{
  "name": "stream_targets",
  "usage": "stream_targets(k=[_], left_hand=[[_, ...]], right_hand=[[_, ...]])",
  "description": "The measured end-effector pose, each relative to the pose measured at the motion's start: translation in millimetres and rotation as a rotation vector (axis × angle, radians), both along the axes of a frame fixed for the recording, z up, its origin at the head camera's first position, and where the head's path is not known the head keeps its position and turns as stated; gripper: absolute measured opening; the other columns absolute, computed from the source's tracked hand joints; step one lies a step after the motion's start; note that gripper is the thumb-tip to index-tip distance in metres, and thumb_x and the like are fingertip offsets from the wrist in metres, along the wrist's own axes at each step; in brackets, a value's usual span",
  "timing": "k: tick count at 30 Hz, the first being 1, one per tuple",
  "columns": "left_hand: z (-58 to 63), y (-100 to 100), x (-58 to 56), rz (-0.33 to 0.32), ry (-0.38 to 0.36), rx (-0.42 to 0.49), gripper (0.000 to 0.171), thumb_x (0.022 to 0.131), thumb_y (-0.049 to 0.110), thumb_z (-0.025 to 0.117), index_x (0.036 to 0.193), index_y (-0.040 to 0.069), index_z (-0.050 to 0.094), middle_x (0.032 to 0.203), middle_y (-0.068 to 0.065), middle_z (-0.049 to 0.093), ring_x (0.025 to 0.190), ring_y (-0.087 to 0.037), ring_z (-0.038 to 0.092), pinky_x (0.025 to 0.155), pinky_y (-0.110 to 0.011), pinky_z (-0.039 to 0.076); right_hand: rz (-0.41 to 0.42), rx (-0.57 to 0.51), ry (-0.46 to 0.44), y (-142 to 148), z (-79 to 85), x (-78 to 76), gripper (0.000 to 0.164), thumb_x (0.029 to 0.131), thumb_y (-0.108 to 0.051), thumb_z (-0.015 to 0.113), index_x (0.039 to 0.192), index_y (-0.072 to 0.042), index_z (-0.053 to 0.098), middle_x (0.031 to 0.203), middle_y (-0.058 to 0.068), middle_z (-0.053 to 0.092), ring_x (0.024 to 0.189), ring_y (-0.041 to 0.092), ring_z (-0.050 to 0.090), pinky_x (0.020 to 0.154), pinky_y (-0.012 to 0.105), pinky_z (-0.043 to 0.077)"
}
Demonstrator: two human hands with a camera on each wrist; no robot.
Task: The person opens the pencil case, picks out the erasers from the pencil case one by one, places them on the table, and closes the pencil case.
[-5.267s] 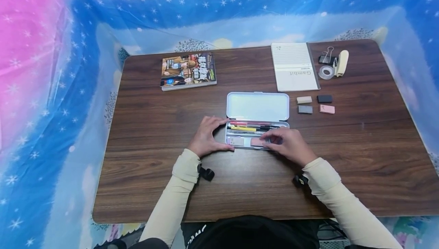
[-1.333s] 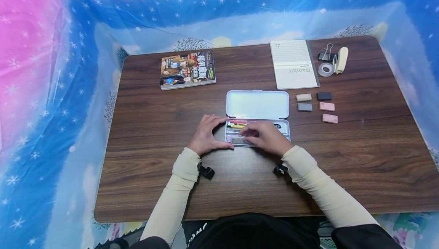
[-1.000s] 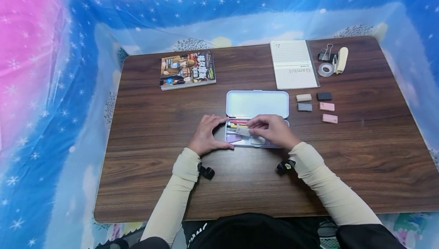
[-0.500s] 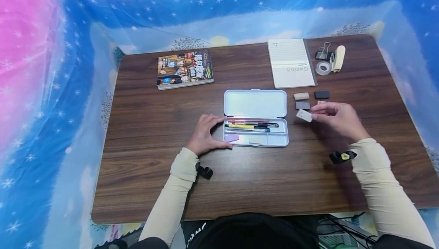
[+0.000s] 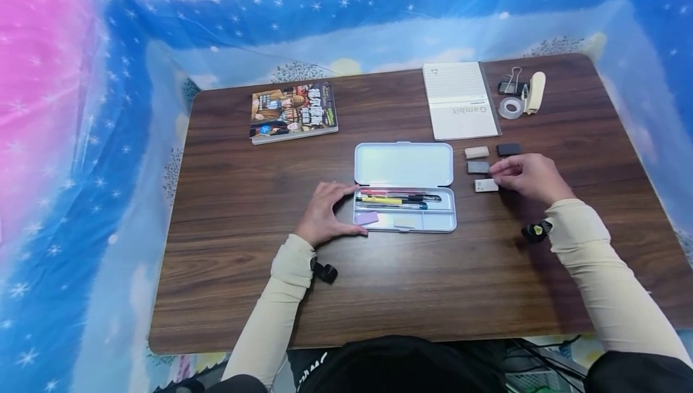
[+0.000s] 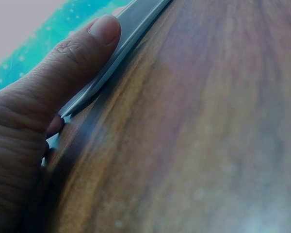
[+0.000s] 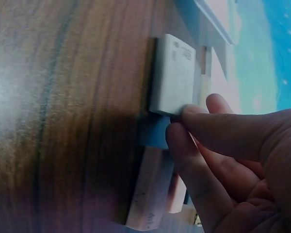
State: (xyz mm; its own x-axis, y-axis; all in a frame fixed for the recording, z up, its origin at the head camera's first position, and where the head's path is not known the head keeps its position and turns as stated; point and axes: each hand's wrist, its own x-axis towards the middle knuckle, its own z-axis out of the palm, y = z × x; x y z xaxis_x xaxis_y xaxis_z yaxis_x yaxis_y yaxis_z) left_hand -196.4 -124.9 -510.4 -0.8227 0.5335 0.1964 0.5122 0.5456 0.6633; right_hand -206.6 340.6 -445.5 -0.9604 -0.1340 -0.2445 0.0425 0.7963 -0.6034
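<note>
An opened white pencil case [image 5: 403, 164] lies mid-table with several pens [image 5: 397, 199] in its back part. In its front part are a purple eraser [image 5: 366, 218] and a whitish eraser [image 5: 404, 222]. My left hand [image 5: 322, 215] grips the case's left end, thumb at the front edge and fingers at the back corner. To the right of the case, my right hand [image 5: 530, 179] pinches one end of a white eraser [image 7: 174, 75], which is at the tabletop just in front of a grey eraser [image 5: 478, 167]. Pink erasers [image 7: 149, 187] show beneath the fingers in the right wrist view.
A cream eraser [image 5: 476, 152] and a black eraser [image 5: 509, 150] lie behind the grey one. Farther back are a notebook [image 5: 462, 101], a binder clip [image 5: 510, 83], a tape roll [image 5: 511, 108] and a stapler [image 5: 535, 92]. A comic book [image 5: 293, 111] sits at back left.
A pink eraser went from the case to the table's right side. Then my right hand lifted the white eraser out and carried it right, beside the grey one. My left hand stayed.
</note>
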Motion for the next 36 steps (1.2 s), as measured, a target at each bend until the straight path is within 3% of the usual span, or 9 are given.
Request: stream_targets(k=[3,7,14,19,24,30,36], left_hand=[[0.1,0.6,1.1,0.004,-0.005,0.012,0.099,0.059,0.04,0.105,0.143,0.007,0.065,0.132,-0.01,0.069,0.122,-0.033,0.053,0.117,-0.05,0.036],[0.8,0.3,1.8,0.013,-0.006,0.016,0.099,0.059,0.04,0.105,0.144,0.008,0.065,0.132,-0.01,0.069,0.121,-0.033,0.053,0.112,-0.051,0.04],[1.2,0.8,1.7,0.012,-0.014,0.001,0.099,0.06,0.041,0.105,0.144,0.008,0.064,0.133,-0.01,0.069,0.121,-0.032,0.053,0.113,-0.05,0.039],[1.1,1.4,1.8,0.014,-0.024,-0.01,0.099,0.061,0.042,0.104,0.145,0.009,0.064,0.133,-0.009,0.069,0.122,-0.032,0.052,0.111,-0.05,0.04],[2.1,1.0,1.8,0.017,-0.024,0.011,0.099,0.059,0.04,0.105,0.144,0.009,0.065,0.133,-0.01,0.069,0.122,-0.033,0.052,0.112,-0.051,0.04],[0.0,0.4,0.8,0.019,-0.014,0.006,0.098,0.06,0.042,0.105,0.144,0.009,0.065,0.132,-0.009,0.069,0.122,-0.031,0.052,0.109,-0.049,0.041],[-2.8,0.7,0.5,0.015,0.0,0.014,0.099,0.059,0.044,0.104,0.144,0.011,0.065,0.132,-0.008,0.069,0.12,-0.031,0.052,0.107,-0.049,0.042]], right_hand=[[-0.012,0.01,0.018,-2.4,-1.9,1.1,0.017,0.096,-0.012,0.078,0.11,-0.002,0.079,0.097,0.012,0.08,0.084,0.012,0.068,0.087,0.043,0.044],[-0.017,0.015,0.064,-4.7,-4.8,2.5,0.017,0.094,-0.01,0.08,0.108,-0.002,0.08,0.097,0.013,0.08,0.084,0.011,0.07,0.088,0.043,0.046],[-0.046,-0.018,0.134,-3.2,-10.2,10.9,0.019,0.093,-0.015,0.083,0.109,-0.005,0.081,0.098,0.012,0.08,0.081,-0.002,0.066,0.079,0.024,0.044],[-0.138,-0.22,0.205,-13.0,-16.8,26.1,0.024,0.091,-0.014,0.086,0.113,-0.005,0.08,0.107,0.011,0.078,0.085,-0.008,0.065,0.072,0.01,0.05],[-0.167,-0.498,0.207,-43.4,-19.0,42.6,0.029,0.092,-0.009,0.084,0.119,0.0,0.077,0.115,0.007,0.077,0.098,0.0,0.07,0.083,0.014,0.054],[-0.02,-0.636,0.194,-92.9,-25.7,57.6,0.025,0.091,0.001,0.081,0.116,0.004,0.077,0.115,0.019,0.076,0.096,0.006,0.072,0.081,0.019,0.057],[0.186,-0.428,0.266,-128.0,-30.7,65.3,0.022,0.091,0.0,0.082,0.111,-0.008,0.081,0.108,0.005,0.079,0.093,0.011,0.073,0.081,0.026,0.06]])
